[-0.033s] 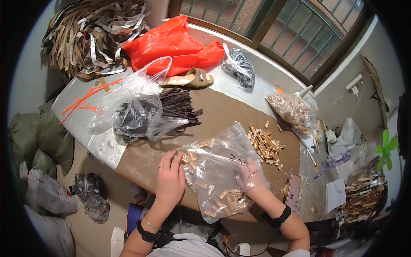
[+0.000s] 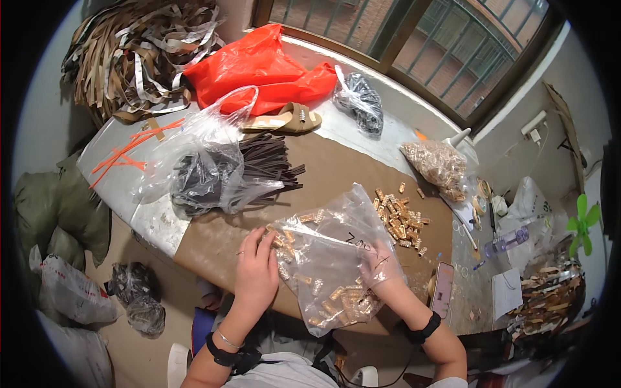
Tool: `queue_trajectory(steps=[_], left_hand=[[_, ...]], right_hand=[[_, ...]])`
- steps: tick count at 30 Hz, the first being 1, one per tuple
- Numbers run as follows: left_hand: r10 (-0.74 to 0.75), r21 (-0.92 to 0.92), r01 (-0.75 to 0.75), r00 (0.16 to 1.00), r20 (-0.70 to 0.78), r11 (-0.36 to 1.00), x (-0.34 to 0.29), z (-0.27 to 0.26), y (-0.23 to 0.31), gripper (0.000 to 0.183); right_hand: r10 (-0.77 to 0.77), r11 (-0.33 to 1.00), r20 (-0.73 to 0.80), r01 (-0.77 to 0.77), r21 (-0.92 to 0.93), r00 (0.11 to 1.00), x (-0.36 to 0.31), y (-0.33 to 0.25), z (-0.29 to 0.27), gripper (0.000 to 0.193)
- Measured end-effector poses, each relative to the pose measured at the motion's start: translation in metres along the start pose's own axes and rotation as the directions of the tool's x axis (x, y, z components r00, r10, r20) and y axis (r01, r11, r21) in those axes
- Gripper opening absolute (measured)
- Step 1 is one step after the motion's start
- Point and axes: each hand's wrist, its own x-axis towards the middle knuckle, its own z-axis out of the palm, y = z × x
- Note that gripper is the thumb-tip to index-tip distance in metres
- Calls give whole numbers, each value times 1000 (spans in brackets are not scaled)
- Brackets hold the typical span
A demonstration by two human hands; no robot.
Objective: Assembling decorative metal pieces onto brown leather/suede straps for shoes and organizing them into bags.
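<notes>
Head view: clear, limp plastic bag (image 2: 330, 255) of gold pieces (image 2: 351, 302) on the near edge of the brown-covered counter (image 2: 349, 165). Left hand (image 2: 257, 258) at its left side, right hand (image 2: 383, 270) showing through it, grips unclear. Likely light, slippery; best pinched along its edges.

The left hand (image 2: 256, 268) touches a clear bag (image 2: 336, 249) holding gold pieces (image 2: 352, 304); the right hand (image 2: 381, 268) shows through the bag's plastic. Loose gold pieces (image 2: 402, 226) lie nearby on the surface (image 2: 346, 168); 1 sandal (image 2: 299, 119) sits beside a red bag (image 2: 255, 74).
</notes>
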Motion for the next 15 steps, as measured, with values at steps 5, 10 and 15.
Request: queue_trajectory(steps=[5,10,15], left_hand=[[-6,14,6,1000,-7,1000,-2,-4,-4,35],[-17,-1,17,1000,3,1000,0,-4,1,36],[0,39,0,1000,-1,999,-1,-2,-1,37]], right_hand=[[97,895,-78,-53,444,992,-15,-16,-1,22],[347,334,350,-463,821,870,-32,-32,-28,17],[320,185,501,-571,800,804,-53,-16,-74,15]])
